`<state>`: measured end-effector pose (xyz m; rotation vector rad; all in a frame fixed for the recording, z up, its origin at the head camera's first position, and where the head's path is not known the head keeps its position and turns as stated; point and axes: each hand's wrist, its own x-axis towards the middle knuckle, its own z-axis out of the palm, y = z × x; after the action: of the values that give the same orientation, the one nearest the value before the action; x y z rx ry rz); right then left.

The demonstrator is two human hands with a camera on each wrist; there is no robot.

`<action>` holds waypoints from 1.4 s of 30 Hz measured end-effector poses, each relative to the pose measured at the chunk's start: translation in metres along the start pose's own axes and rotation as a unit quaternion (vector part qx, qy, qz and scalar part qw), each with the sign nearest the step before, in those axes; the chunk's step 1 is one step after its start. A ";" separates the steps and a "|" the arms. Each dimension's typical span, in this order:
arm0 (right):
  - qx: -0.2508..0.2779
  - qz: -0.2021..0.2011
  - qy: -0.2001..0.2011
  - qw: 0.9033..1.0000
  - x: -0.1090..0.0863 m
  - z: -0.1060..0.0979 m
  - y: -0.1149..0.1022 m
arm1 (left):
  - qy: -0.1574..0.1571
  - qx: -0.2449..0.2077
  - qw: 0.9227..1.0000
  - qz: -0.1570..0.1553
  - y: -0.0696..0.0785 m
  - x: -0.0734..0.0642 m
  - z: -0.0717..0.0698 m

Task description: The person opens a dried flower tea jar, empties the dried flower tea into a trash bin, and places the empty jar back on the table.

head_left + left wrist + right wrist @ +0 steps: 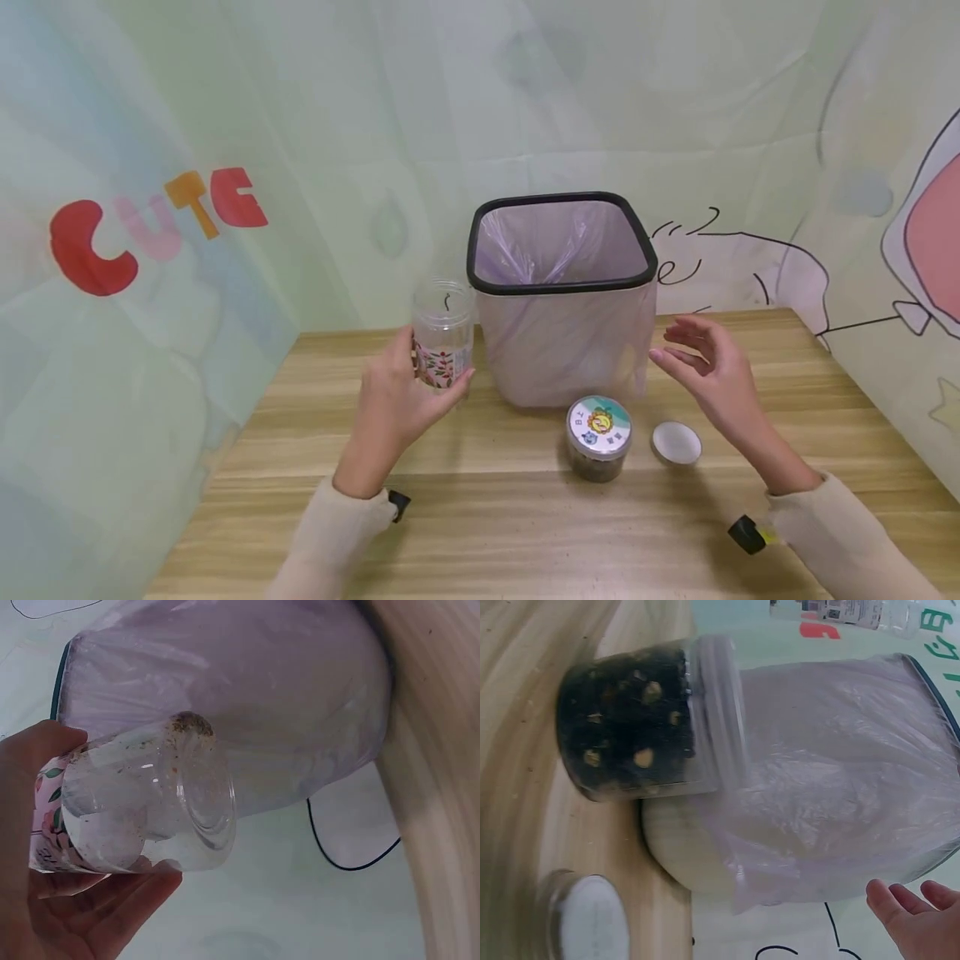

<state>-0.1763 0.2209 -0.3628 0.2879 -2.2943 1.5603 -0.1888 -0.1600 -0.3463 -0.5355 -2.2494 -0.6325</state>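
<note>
My left hand [401,387] grips a clear plastic jar [444,321] with a floral label, its fingers and thumb around the side. The jar is upright, off the table, just left of the bin. In the left wrist view, brown specks cling near the base of this jar [150,802]. My right hand [712,367] hangs at the right side of the bin with loosely bent fingers [885,904] and nothing in them. Below it on the table lies a small round white lid [677,442].
A bin [566,350] with a black rim and a pale purple bag stands at the back of the wooden table [495,533]. In front of it sits a lidded jar [597,439] of dark contents [630,724]. A printed cloth [360,108] hangs behind.
</note>
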 end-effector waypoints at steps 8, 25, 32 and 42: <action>0.019 0.014 -0.034 0.999 -0.018 0.001 0.011 | -0.020 -0.028 0.999 -0.006 0.004 -0.016 0.011; 0.072 0.025 -0.087 0.993 -0.044 0.016 0.039 | -0.124 -0.122 0.984 -0.050 0.014 -0.049 0.041; 0.103 0.024 -0.100 0.989 -0.050 0.024 0.048 | -0.157 -0.149 0.975 -0.060 0.014 -0.057 0.051; 0.111 0.006 -0.149 0.983 -0.058 0.035 0.061 | -0.182 -0.158 0.967 -0.088 0.013 -0.065 0.058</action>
<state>-0.1508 0.2095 -0.4498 0.6011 -2.3366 1.8945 -0.1710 -0.1284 -0.4260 -0.6537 -2.5769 -1.0689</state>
